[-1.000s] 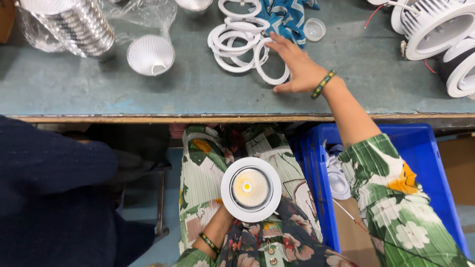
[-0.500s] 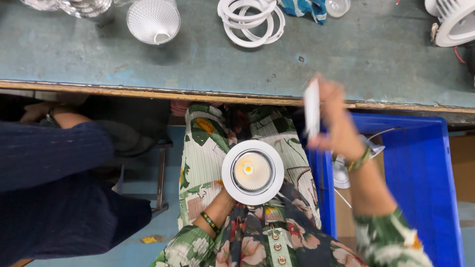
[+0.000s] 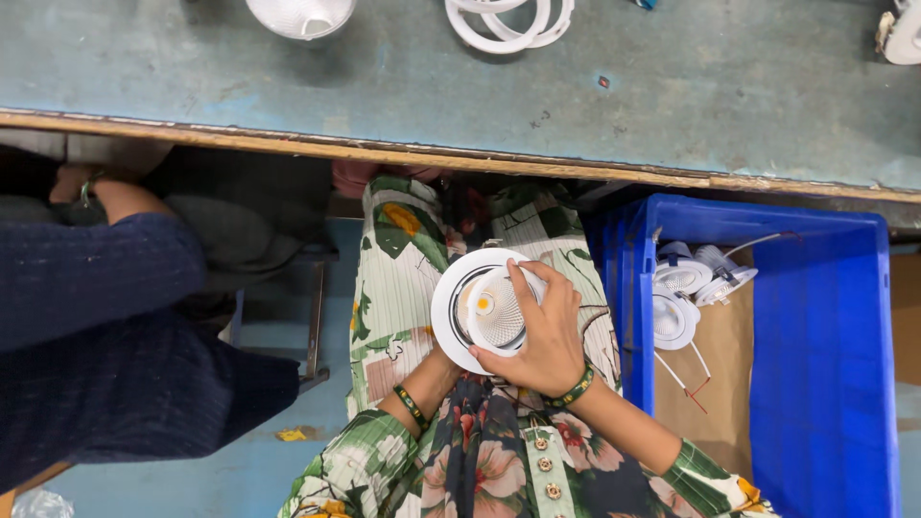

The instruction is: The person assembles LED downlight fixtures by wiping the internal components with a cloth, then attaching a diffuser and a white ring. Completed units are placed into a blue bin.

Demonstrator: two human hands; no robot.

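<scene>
As both hands (image 3: 537,345) close, white downlight (image 3: 480,307) gripped

Worn blue-green workbench (image 3: 672,105) with wooden edge above; blue-painted floor (image 3: 192,480) below; blue plastic crate (image 3: 825,384) at right.

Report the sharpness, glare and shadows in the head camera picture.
Head view: sharp overall, no motion blur on the right hand; even overhead light; a bright glare spot on the round white downlight fitting held over the lap; deep shadow under the worn blue-green workbench; the blue plastic crate well lit.
</scene>
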